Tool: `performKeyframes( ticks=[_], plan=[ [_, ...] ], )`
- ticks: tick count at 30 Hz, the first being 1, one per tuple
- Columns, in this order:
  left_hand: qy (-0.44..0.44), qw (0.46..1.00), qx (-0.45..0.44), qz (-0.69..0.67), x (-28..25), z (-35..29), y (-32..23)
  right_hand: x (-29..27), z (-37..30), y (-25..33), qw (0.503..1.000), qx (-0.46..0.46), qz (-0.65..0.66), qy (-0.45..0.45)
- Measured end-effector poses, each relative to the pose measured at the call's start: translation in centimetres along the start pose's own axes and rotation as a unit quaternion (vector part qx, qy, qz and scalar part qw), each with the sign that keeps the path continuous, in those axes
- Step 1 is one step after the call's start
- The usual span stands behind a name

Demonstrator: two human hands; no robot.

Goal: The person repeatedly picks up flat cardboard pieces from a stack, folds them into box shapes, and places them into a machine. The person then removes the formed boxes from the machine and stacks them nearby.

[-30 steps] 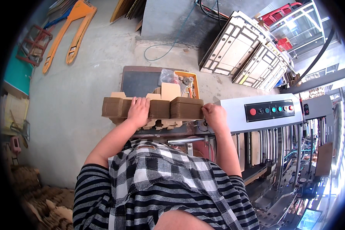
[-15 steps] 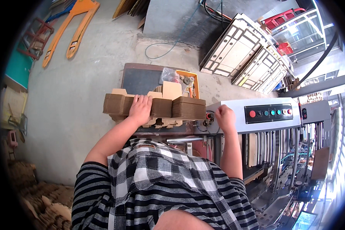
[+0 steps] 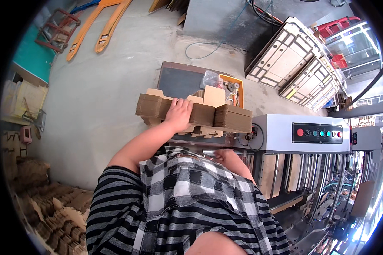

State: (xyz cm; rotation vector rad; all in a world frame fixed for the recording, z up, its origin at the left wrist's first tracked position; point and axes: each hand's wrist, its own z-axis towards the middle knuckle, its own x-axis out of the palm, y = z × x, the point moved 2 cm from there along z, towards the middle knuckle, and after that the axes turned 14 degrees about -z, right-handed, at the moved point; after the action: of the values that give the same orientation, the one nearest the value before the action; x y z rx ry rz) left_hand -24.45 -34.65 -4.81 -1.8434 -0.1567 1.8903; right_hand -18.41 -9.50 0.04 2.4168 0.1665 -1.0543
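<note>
A thick row of stacked brown cardboard blanks point(image 3: 202, 114) with cut flaps lies across the dark-topped table in front of me. My left hand point(image 3: 179, 114) lies over the blanks, its fingers bent across their far edge and holding them; the thumb is hidden. Lower and to the right, my right hand point(image 3: 226, 157) is close to my apron, beside a shiny metal bar point(image 3: 209, 152) at the machine's near side. Its fingers are curled in, and whatever may be within them is hidden.
The grey machine point(image 3: 276, 132) with a black button panel point(image 3: 317, 133) stands at right. A yellow tray point(image 3: 241, 94) of small parts sits on the table point(image 3: 168, 81). Patterned boards point(image 3: 281, 57) lean beyond. Orange pallet-truck forks point(image 3: 109, 29) lie far left; cardboard heaps point(image 3: 59, 212) lie near left.
My right hand has come down and left from beside the machine's button panel to the metal bar near my apron. My left hand stays on the blanks. The whole view has shifted.
</note>
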Motion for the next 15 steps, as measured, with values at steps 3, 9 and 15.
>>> performKeyframes(
  ticks=[3,9,15],
  plan=[
    [-0.02,1.0,0.0,0.008,0.9,-0.1,0.7,-4.1,1.6,5.9,0.97,-0.171,0.012,-0.172],
    [0.023,0.999,-0.026,-0.003,0.1,0.7,-0.1,-4.6,8.6,10.1,0.893,-0.031,-0.34,-0.292],
    [0.002,0.999,-0.024,0.022,-0.1,0.5,-1.1,-5.3,11.9,8.7,0.882,0.067,-0.424,-0.195]
  ],
)
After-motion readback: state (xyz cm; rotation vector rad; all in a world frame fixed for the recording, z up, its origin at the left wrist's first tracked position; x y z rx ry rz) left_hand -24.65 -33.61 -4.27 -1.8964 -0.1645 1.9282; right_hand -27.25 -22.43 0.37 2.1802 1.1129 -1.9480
